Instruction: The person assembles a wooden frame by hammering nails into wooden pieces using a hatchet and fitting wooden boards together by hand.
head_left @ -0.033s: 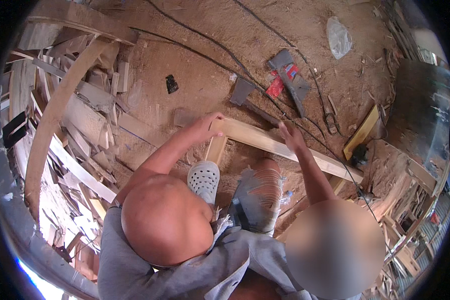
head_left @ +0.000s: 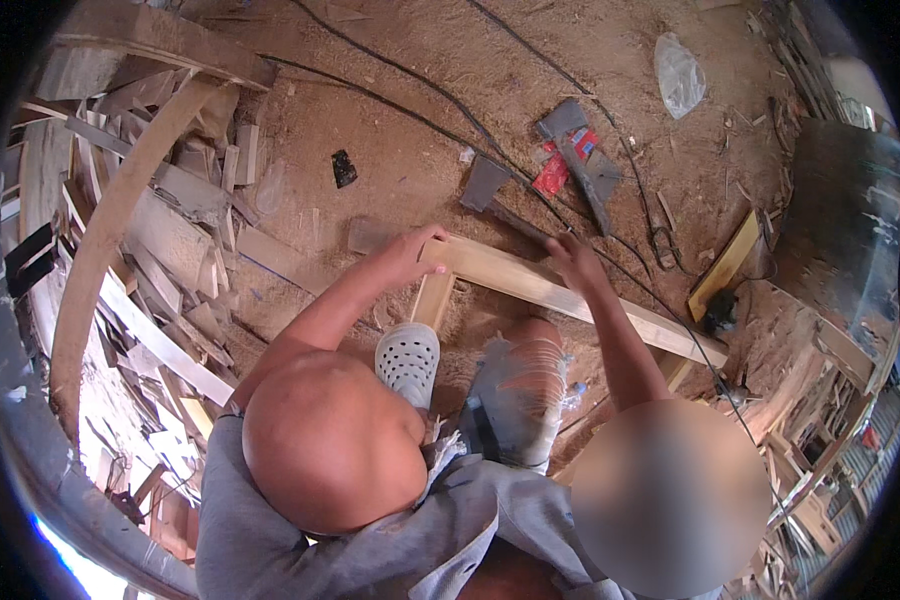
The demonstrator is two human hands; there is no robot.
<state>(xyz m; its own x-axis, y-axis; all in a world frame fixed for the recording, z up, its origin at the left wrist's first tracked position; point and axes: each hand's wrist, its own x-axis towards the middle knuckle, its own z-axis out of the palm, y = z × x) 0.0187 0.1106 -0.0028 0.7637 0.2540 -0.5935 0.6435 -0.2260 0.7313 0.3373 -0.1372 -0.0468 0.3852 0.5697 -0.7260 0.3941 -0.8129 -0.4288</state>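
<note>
A pale wooden beam [head_left: 515, 277] lies slantwise across the ground before me. A shorter wooden piece [head_left: 433, 298] meets its left end at a corner. My left hand [head_left: 420, 250] is closed around that corner, with the thumb on the near side. Over the far edge of the beam, near its middle, my right hand [head_left: 576, 264] has its fingers bent together. Whatever may be under those fingertips is hidden. A white clog with holes [head_left: 407, 360] covers the near end of the shorter piece.
Wood offcuts [head_left: 165, 225] are heaped at the left, beside a curved plank [head_left: 120, 205]. Beyond the beam lie a hammer-like tool [head_left: 575, 165], red packaging [head_left: 553, 172] and a black cable [head_left: 450, 100]. A dark panel [head_left: 840, 210] stands at the right; a clear plastic bag [head_left: 679, 76] lies far off.
My right hand has shifted slightly left and away from me along the beam, its fingers now more bent. My left hand and the beam have stayed in place.
</note>
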